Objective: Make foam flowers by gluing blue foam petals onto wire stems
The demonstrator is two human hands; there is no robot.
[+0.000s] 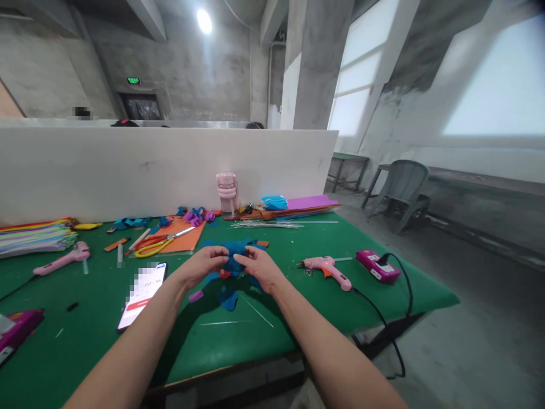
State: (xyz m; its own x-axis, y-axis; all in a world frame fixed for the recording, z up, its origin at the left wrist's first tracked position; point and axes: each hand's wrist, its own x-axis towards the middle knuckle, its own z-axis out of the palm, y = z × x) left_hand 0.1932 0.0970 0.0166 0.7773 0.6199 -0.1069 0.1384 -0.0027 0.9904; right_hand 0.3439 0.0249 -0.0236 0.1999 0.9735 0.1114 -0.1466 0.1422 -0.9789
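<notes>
A: Centre item?

B: Blue felt piece (233, 257), bunched and raised just off the green tabletop (298, 309), near its middle. Widest span runs left to right between the two hands. It shows no clear pointing end.

A: Hands?

B: Left hand (203, 267) is on the felt's left side, right hand (261, 271) on its right, knuckles up. The fingers (222, 259) of both are nipped nearly closed, each pinching the felt. The two sets of fingertips are close together, almost meeting over the felt.

A: Directly under?

B: Loose blue scraps (229, 298) lie flat below the hands, with a small red bit just beside them. A thin wire (258, 311) lies on the cloth nearer the person.

A: Further out, left?

B: Phone (142, 294) face up, screen lit, near the left forearm. Beyond it are scissors (164, 241) resting on an orange sheet (189, 237). Far left are a pink glue gun (63, 260) and a stack of coloured strips (34, 236).

A: Right?

B: A second glue gun (327, 267) lies on its side, nozzle toward the hands. Just beyond it is a pink socket block (378, 266) with a black cable plugged in.

A: Containers?

B: One, a pink bottle (227, 193), upright at the back by the white partition (170, 170), lid on. Contents cannot be made out.
</notes>
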